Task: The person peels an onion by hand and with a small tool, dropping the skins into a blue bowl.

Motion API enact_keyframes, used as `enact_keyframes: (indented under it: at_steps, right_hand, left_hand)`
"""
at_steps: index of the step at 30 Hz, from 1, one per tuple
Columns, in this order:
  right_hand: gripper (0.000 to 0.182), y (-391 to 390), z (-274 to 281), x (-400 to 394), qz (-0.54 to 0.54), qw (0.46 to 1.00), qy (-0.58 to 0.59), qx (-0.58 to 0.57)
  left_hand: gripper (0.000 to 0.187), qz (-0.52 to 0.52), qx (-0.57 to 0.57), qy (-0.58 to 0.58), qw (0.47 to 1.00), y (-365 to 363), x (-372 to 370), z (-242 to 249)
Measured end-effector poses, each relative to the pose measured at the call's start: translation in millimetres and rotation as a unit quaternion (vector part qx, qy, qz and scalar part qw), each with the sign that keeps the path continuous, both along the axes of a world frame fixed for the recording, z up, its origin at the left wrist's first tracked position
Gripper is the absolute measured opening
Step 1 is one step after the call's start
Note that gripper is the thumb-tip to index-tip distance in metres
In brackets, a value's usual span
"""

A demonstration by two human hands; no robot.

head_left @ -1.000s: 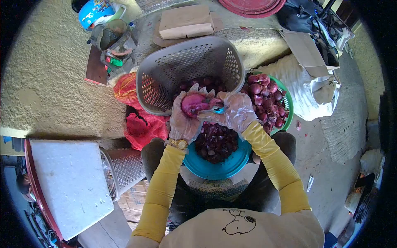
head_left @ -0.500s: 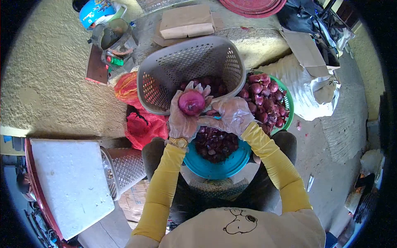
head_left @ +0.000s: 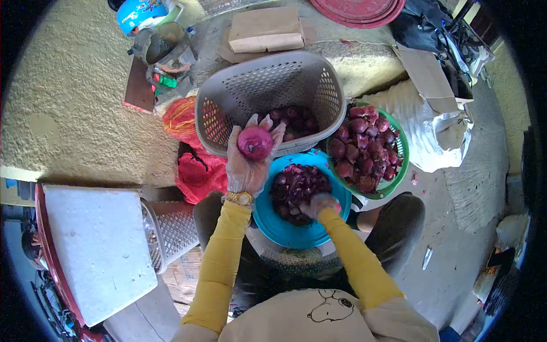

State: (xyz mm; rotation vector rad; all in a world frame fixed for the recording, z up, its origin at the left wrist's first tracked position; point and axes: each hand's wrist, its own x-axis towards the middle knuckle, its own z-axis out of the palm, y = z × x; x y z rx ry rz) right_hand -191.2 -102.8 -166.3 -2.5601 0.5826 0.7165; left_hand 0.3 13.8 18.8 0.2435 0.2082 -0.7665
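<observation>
In my gloved left hand [head_left: 249,170] rests a peeled, shiny red onion [head_left: 254,142], the fingers curled round it above the near rim of the grey basket. A gold watch circles that wrist. My right hand [head_left: 322,206], also gloved, is low over the right part of the blue basin [head_left: 268,219]; it is smeared by motion, so I cannot make out its fingers or anything in them. Dark onion skins [head_left: 296,191] heap in the basin. Unpeeled red onions [head_left: 364,145] fill the green basket [head_left: 403,149] at right, and more lie inside the grey basket [head_left: 239,77].
Red net sacks [head_left: 196,171] lie left of the grey basket. A white foam board [head_left: 94,251] and a white basket [head_left: 176,231] are at left. Behind stand a cardboard box [head_left: 266,31] and a red lid [head_left: 359,11]. A white sack [head_left: 421,125] sits at right.
My right hand has left the onion and dropped to the basin, uncovering its skins and the green basket's near side. My left hand still holds the onion, slightly further left.
</observation>
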Motion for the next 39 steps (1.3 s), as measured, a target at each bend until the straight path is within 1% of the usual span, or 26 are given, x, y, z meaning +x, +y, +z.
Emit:
enact_keyframes:
  at_steps: [1,2,4,5,7,11,13,14,15,16,17,19,20,22,23,25,26,27,28,29,30,31,32,34,37,39]
  right_hand:
    - [0.076,-3.2,-34.9,-13.6,0.034,0.996,0.072,-0.038]
    - [0.076,-3.0,-28.4,-8.2,0.036,0.996,0.072,-0.038]
    - [0.086,0.4,-9.0,-6.1,0.025,0.975,0.220,-0.031]
    - [0.086,0.0,-6.6,-4.3,0.026,0.975,0.218,-0.032]
    - [0.075,-1.9,-1.3,-3.2,-0.017,0.990,0.137,-0.024]
    - [0.063,-9.2,12.1,13.0,-0.068,0.984,0.152,0.061]
    - [0.049,-15.2,17.7,13.4,0.107,0.993,0.052,0.022]
    - [0.049,-20.4,18.0,15.4,0.107,0.993,0.052,0.021]
    - [0.041,-27.1,17.9,18.7,0.151,0.988,0.029,0.013]
    - [0.034,-30.1,30.1,26.2,0.195,0.981,0.007,0.007]
    - [0.034,-35.9,43.6,29.8,0.195,0.981,0.007,0.007]
    - [0.033,-47.3,138.0,40.6,0.239,0.970,-0.005,0.053]
    - [0.033,-54.1,159.1,42.7,0.239,0.970,-0.005,0.054]
    - [0.034,-69.2,187.2,42.6,0.170,0.969,-0.102,0.146]
    - [0.034,-74.2,194.9,42.3,0.169,0.970,-0.102,0.145]
    - [0.036,-81.2,202.1,42.1,0.072,0.949,-0.283,0.121]
    - [0.043,-84.6,192.6,44.4,0.023,0.929,-0.344,0.136]
    - [0.043,-86.4,187.4,48.5,0.020,0.929,-0.345,0.135]
    - [0.044,-86.4,183.0,53.5,-0.010,0.925,-0.373,0.076]
    - [0.046,-86.3,179.6,58.4,-0.041,0.917,-0.398,0.016]
    - [0.057,-84.7,192.8,64.3,-0.074,0.901,-0.419,0.089]
    - [0.057,-85.2,196.7,67.8,-0.077,0.901,-0.418,0.089]
    - [0.061,-86.2,198.7,70.4,-0.072,0.918,-0.383,0.072]
    - [0.069,-80.6,214.1,72.9,-0.079,0.934,-0.344,0.061]
    - [0.078,-77.9,211.4,75.8,-0.062,0.935,-0.341,0.073]
    - [0.077,-76.6,214.7,76.7,-0.061,0.936,-0.335,0.088]
  left_hand:
    - [0.047,0.003,0.000,0.006,1.000,-2.7,2.1,3.0]
    - [0.047,0.005,0.000,0.007,1.000,-2.6,5.0,1.7]
    - [0.050,-0.010,-0.007,0.001,1.000,1.4,3.3,-2.9]
    - [0.050,-0.009,-0.008,-0.001,1.000,0.6,3.9,-1.9]
    - [0.050,-0.009,-0.009,0.007,1.000,-1.4,1.9,1.3]
    - [0.050,-0.002,-0.007,-0.022,1.000,0.8,4.7,-9.8]
    - [0.048,0.005,-0.011,0.002,1.000,1.8,6.0,-10.6]
    - [0.048,0.005,-0.012,0.001,1.000,1.4,6.2,-11.3]
    - [0.048,0.013,0.007,-0.004,1.000,0.7,6.0,-11.1]
    - [0.048,0.022,0.026,-0.009,0.999,0.9,5.7,-11.7]
    - [0.048,0.022,0.027,-0.008,0.999,1.2,5.5,-12.5]
    - [0.050,0.016,0.012,-0.006,1.000,1.1,6.1,-17.6]
    - [0.050,0.016,0.012,-0.005,1.000,1.2,6.9,-21.5]
    - [0.050,0.040,0.028,-0.015,0.999,-2.5,7.3,-26.3]
    - [0.050,0.039,0.027,-0.015,0.999,-3.9,6.0,-26.4]
    - [0.051,-0.023,-0.003,-0.027,0.999,-5.0,1.5,-21.4]
    - [0.051,-0.025,-0.003,-0.027,0.999,-7.0,1.3,-20.8]
    - [0.052,-0.042,-0.013,0.022,0.999,-10.0,2.4,-20.3]
    - [0.052,-0.061,-0.022,0.072,0.995,-12.8,3.1,-20.5]
    - [0.052,-0.064,-0.021,0.073,0.995,-13.9,4.3,-26.7]
    - [0.054,-0.105,-0.080,0.040,0.990,-14.1,6.3,-37.8]
    - [0.056,-0.145,-0.138,0.007,0.980,-15.5,6.2,-39.8]
    - [0.056,-0.147,-0.137,0.008,0.980,-17.5,4.7,-42.1]
    - [0.059,-0.092,0.026,-0.065,0.993,-26.6,-3.8,-31.4]
    - [0.061,-0.077,0.077,-0.070,0.992,-36.2,-12.6,-24.5]
    - [0.061,-0.080,0.081,-0.080,0.990,-37.7,-16.7,-20.8]
